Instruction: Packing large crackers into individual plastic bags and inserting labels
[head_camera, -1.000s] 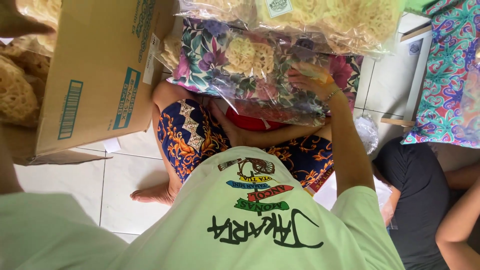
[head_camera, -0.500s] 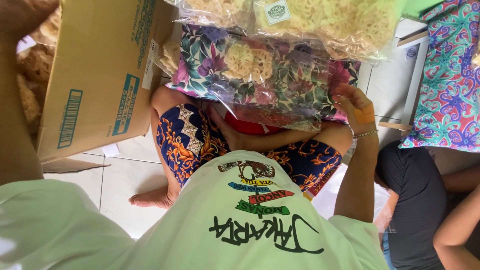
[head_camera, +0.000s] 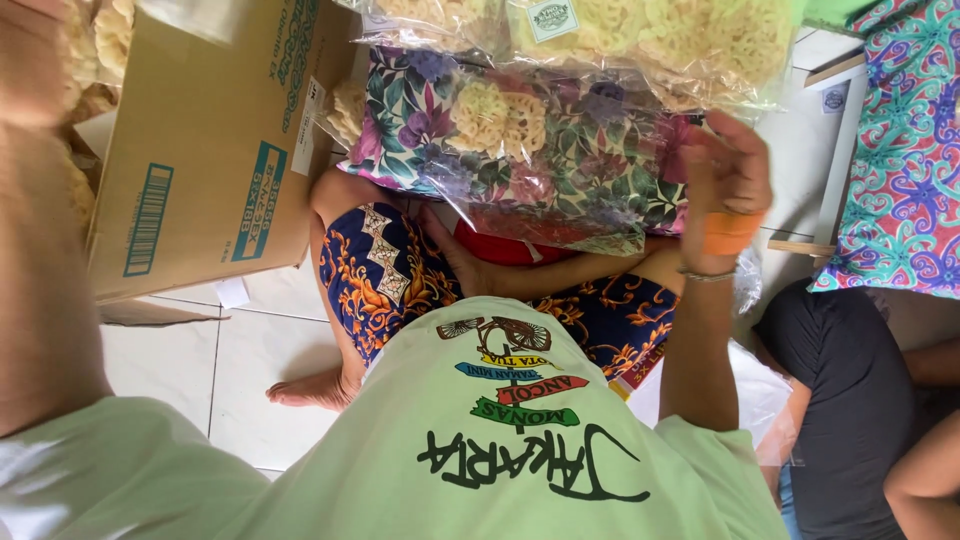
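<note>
The person sits on the tiled floor (head_camera: 250, 360) with a flower-print cushion (head_camera: 560, 150) across the knees, and everything else is placed from that cushion. Their right hand (head_camera: 728, 185) hangs at its right end, fingers loosely curled and part open, an orange plaster on the wrist, touching or just short of the crinkled clear plastic bag (head_camera: 560, 200) that lies on the cushion; which of the two cannot be told. Beyond the cushion lie sealed bags of pale yellow crackers (head_camera: 690, 45). To its left stands an open cardboard box (head_camera: 210, 150), and past that the left hand (head_camera: 40, 60) is blurred at the frame edge, so its grip cannot be told.

The risk looks to be the slack bag: thin film on a sloping, soft cushion could slide off toward the lap if the fingers catch only one layer. A rough squeeze would likely crush brittle crackers. Another person's knees (head_camera: 850, 400), right of the cushion, crowd that side.
</note>
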